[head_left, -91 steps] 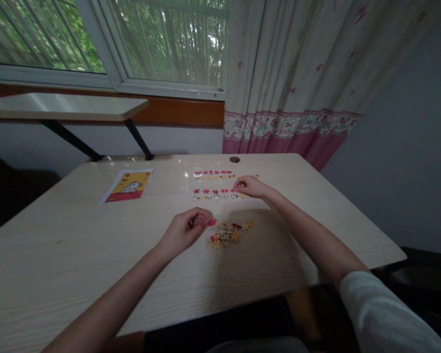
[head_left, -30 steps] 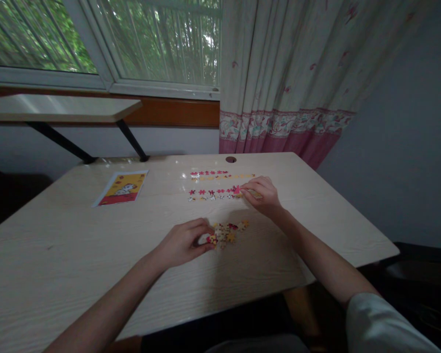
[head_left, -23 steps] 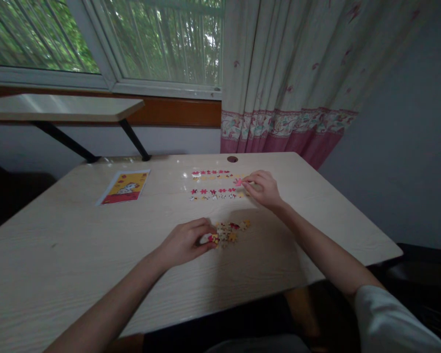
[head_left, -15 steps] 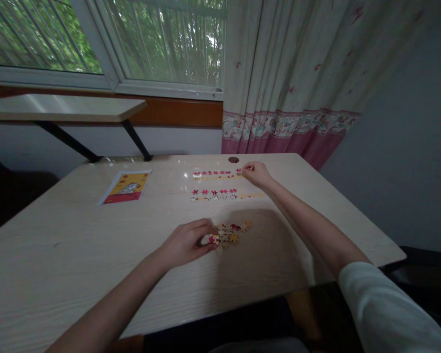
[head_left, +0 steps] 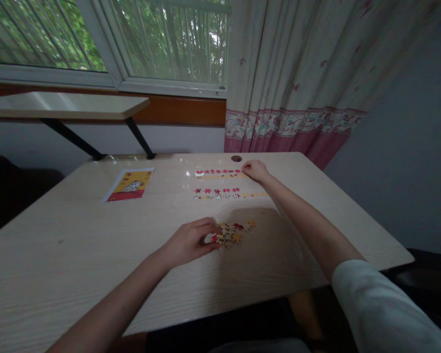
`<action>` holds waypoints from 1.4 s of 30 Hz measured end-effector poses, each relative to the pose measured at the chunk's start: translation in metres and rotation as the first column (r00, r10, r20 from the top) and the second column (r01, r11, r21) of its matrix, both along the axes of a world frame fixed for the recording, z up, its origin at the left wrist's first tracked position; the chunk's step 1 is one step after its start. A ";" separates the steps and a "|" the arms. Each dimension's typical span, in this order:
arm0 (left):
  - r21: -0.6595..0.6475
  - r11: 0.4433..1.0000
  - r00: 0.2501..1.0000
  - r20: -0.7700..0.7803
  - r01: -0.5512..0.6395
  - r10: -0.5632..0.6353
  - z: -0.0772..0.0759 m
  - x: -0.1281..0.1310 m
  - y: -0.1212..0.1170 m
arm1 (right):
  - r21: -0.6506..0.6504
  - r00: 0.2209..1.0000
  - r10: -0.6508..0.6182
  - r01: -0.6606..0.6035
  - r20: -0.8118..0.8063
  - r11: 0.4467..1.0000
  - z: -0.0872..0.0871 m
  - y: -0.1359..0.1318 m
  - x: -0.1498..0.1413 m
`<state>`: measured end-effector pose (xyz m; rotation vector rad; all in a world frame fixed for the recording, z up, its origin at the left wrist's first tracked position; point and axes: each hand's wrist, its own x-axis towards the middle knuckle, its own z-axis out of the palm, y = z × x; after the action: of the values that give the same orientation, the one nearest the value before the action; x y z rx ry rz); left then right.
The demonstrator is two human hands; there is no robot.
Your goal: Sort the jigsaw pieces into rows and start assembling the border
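Note:
My left hand is curled at the left edge of a loose pile of jigsaw puzzle pieces. Between its thumb and fingers is a red, white and yellow puzzle piece; whether more are tucked in the palm I cannot tell. Farther away, my right hand pinches a red puzzle piece at the right end of the back row. Below that lies a row of yellowish pieces, partly covered by the right hand. Nearer are a red row and a white-and-yellow row.
A printed picture of a white cartoon animal on yellow and red lies on the left of the wooden table. Behind are a round cable hole, a raised shelf on black legs and a curtain.
My right hand has brought the red piece leftward against the end of the back row, closing the gap there. My left hand keeps its place by the pile. The view has shifted slightly.

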<state>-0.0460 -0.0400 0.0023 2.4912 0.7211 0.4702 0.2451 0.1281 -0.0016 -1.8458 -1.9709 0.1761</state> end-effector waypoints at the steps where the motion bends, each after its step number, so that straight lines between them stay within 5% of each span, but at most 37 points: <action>1: -0.012 1.000 1.000 0.011 0.002 -0.002 0.000 0.000 0.000 | 0.015 1.000 0.002 -0.002 0.002 1.000 0.002 -0.005 -0.001; 7: -0.205 0.979 0.987 0.151 -0.020 0.052 0.000 0.005 0.001 | 0.186 0.963 0.270 -0.261 -0.024 0.947 0.011 -0.058 -0.018; 14: -0.588 0.796 0.849 0.342 -0.140 0.402 0.000 0.008 0.007 | 0.279 0.783 0.618 -0.580 -0.067 0.766 0.009 -0.135 -0.047; 19: -0.671 0.719 0.777 0.350 -0.182 0.523 0.000 0.007 0.011 | 0.280 0.767 0.634 -0.589 -0.103 0.758 0.005 -0.164 -0.069; 26: -0.647 0.739 0.797 0.342 -0.185 0.499 0.002 0.010 0.009 | 0.343 0.820 0.555 -0.485 -0.141 0.804 -0.005 -0.172 -0.084; 33: -0.575 0.795 0.850 0.306 -0.193 0.428 -0.006 0.010 0.010 | 0.237 0.821 0.461 -0.400 -0.337 0.885 0.001 -0.177 -0.087; 42: -0.514 0.843 0.918 0.238 -0.157 0.316 0.000 0.011 0.003 | 0.198 0.847 0.472 -0.433 -0.246 0.880 0.002 -0.179 -0.089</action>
<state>-0.0349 -0.0369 0.0022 1.8083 0.8973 0.6656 0.1561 -0.0509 0.0001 -1.1629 -2.1125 0.4170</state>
